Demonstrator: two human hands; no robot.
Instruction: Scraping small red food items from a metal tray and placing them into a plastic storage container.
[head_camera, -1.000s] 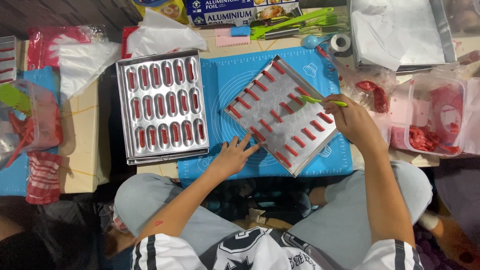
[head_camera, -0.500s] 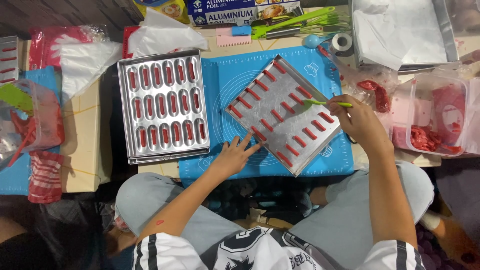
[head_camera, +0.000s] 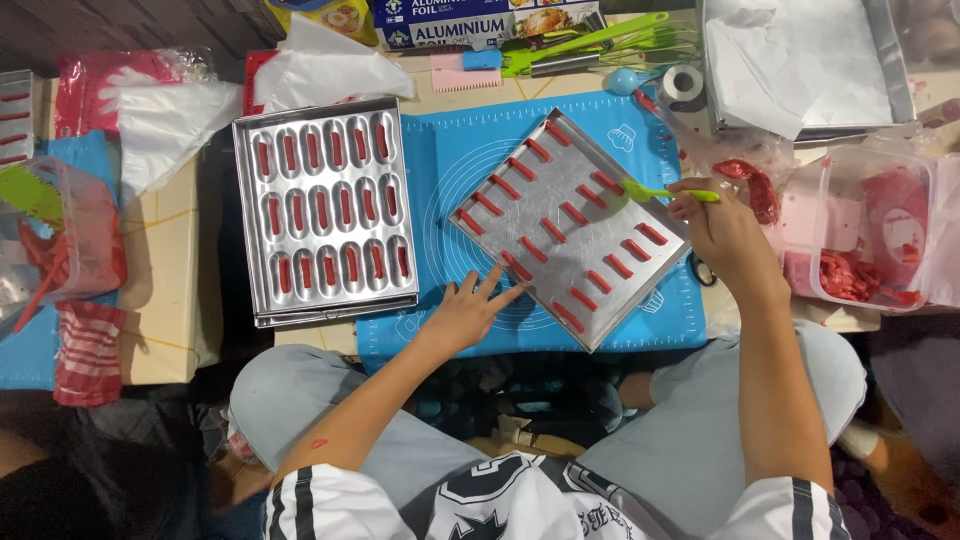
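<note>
Right hand holds green spatula (over tray).

A second metal mould tray, its oval hollows filled with red, lies left of the blue silicone mat. Behind it sit white piping bags, a foil box, a green whisk and a tape roll. A red-striped cloth hangs far left.
</note>
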